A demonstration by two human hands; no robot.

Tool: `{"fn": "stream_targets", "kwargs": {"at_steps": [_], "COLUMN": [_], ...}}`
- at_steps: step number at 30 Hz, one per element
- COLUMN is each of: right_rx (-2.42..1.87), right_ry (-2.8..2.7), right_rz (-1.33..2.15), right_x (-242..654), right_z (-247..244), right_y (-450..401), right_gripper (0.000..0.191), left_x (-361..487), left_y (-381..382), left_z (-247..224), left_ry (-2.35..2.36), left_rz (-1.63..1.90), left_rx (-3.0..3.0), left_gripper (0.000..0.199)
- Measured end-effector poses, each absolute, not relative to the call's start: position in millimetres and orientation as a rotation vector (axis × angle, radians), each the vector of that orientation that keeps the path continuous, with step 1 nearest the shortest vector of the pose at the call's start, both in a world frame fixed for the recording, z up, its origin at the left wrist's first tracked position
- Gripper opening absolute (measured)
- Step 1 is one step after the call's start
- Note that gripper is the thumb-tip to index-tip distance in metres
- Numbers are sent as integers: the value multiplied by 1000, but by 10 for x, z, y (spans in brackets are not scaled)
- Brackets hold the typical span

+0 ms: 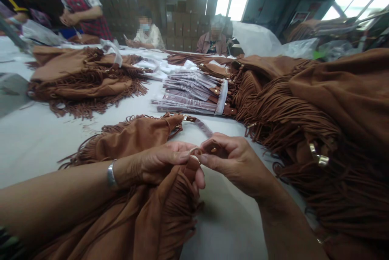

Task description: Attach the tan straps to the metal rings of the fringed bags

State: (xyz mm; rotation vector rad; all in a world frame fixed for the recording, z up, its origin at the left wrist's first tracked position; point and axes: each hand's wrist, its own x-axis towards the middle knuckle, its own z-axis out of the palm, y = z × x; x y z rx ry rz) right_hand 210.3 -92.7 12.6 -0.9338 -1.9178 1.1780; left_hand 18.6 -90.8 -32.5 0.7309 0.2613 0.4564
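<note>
A brown fringed bag [152, 207] lies at the front of the table, its upper corner raised in my left hand [161, 160], whose fingers are closed around a tab by a metal ring. My right hand [232, 163] pinches the end of a brown strap [215, 147] with a gold stud, right beside that ring. The thumbs of both hands nearly meet there. From behind my fingers the wrapped part of the strap [203, 127] runs back to a metal clasp at the bag's far corner. My fingers partly hide the ring.
Wrapped straps [188, 94] lie in a stack on the white table [39, 138]. Fringed bags are heaped at right [319, 102] and back left [82, 73]. Several people are at the far side, before stacked cartons [182, 25].
</note>
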Motion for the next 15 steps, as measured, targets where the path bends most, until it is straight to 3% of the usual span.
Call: {"fn": "stream_targets", "kwargs": {"at_steps": [6,9,15], "right_rx": [-1100,-1170,-1040], "right_ry": [-2115,-2148,-1956], "right_rz": [840,761,1105], "right_x": [2048,2028,2101], "right_z": [111,129,184], "right_y": [-973,-1003,-980], "right_gripper": [11,7,5], "left_x": [235,261,231], "left_y": [-932,-958,-991], "left_z": [-323,-291,-240], "left_ry": [354,486,473], "left_rz": [383,435,416], "left_rx": [710,755,928], "left_gripper": [55,46,35]}}
